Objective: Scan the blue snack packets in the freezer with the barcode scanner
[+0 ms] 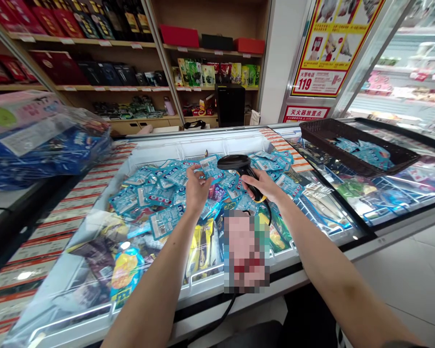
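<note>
My right hand (pixel 261 185) is wrapped round the handle of a black and yellow barcode scanner (pixel 235 163), its head pointing left. A cable hangs from the handle's lower end. Just left of the scanner, my left hand (pixel 197 189) pinches a light-blue packet (pixel 210 166) that has a barcode on its upward face. Beneath both hands, many similar blue packets (pixel 166 221) lie spread in a loose layer on the glass top of a chest freezer (pixel 188 142). Frozen goods in yellow wrappers (pixel 202 244) show through the glass.
A brown basket (pixel 351 150) at the right holds more blue packets. Plastic-wrapped goods (pixel 39 140) are stacked on the left. Price-label strips (pixel 58 232) run along the freezer's left side. Behind stand shelves (pixel 112 89) with boxes and bottles. A pixelated patch hides part of the freezer front.
</note>
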`<state>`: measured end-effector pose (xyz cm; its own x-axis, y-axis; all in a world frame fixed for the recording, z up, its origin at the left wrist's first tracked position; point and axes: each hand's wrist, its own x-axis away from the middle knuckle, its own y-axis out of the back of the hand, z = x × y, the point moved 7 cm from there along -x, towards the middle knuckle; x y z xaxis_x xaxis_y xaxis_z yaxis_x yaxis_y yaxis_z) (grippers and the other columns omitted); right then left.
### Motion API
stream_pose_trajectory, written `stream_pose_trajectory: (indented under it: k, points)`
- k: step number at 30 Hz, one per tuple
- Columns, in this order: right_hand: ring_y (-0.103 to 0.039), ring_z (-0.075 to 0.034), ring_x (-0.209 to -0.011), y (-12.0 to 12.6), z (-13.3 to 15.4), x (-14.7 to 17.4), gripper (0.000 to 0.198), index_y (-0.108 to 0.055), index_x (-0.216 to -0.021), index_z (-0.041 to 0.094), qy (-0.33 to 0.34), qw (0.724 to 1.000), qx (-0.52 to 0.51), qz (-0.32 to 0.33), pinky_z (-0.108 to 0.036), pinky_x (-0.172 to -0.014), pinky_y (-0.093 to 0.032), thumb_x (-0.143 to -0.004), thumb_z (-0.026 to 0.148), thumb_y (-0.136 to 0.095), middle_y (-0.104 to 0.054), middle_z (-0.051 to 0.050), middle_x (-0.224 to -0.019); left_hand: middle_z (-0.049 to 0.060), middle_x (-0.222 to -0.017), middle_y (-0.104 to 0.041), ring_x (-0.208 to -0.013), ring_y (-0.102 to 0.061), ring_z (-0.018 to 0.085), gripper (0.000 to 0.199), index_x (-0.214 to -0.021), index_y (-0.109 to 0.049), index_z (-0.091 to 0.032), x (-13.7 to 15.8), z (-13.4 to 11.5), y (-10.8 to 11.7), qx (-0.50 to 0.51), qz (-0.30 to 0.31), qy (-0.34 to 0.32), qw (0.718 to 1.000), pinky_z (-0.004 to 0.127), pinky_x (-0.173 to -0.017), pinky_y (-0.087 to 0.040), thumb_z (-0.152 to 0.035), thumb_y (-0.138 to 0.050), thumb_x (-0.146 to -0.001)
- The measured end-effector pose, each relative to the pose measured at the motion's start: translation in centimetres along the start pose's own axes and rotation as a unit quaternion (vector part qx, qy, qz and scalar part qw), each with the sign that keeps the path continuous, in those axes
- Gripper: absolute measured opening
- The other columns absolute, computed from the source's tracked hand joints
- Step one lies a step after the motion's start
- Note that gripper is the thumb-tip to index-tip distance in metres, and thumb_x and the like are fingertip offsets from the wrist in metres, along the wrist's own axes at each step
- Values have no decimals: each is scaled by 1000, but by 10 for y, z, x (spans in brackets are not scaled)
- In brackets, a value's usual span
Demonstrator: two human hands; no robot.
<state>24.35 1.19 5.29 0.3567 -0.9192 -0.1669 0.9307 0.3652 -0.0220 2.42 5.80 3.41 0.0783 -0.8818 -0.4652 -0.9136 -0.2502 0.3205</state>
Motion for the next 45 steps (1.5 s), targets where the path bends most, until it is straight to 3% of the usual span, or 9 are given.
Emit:
stream_pose_trajectory:
  k: [6, 25, 32, 37, 45]
  points:
    - [-51, -8, -44, 0, 1, 2, 41, -53, -84, 20, -8, 1000, -2, 2, -22, -40, -45, -80, 58, -68, -60, 2, -69, 0, -92, -56, -62, -58, 10, 76, -144, -29, -20, -2, 7, 1, -29, -16, 18, 999, 28, -63, -53, -26, -67, -79]
    - [-51, -9, -47, -9, 10, 7, 39, -54, -84, 20, 9, 999, 14, 30, -22, -39, -41, -82, 57, -67, -58, 1, -72, 6, -102, -59, -70, -62, 13, 71, -142, -34, -21, -3, 11, 1, -41, -18, 11, 999, 31, -66, -55, -32, -66, -80]
    - [-50, -9, -42, 2, 2, 1, 40, -52, -81, 20, 1, 1000, -7, -16, -23, -38, -44, -81, 57, -67, -56, 3, -63, 9, -106, -62, -73, -63, 16, 67, -144, -34, -19, 1, -3, 5, -87, -22, -3, 996, 34, -71, -54, -30, -61, -84]
    - [-50, -10, -41, 17, -9, -4, 41, -52, -81, 21, -25, 997, -23, -75, -23, -36, -44, -80, 59, -67, -58, 3, -62, 14, -110, -63, -93, -64, 25, 58, -144, -38, -15, -4, -21, 22, -169, -59, -41, 983, 44, -90, -51, -31, -53, -90]
    - [-51, -10, -42, 25, -16, -6, 41, -53, -79, 21, -48, 992, -43, -107, -24, -36, -44, -77, 59, -69, -60, 3, -64, 18, -109, -63, -109, -58, 32, 52, -137, -49, -9, -15, -11, 66, -248, -119, 0, 961, 49, -100, -45, -21, -49, -87]
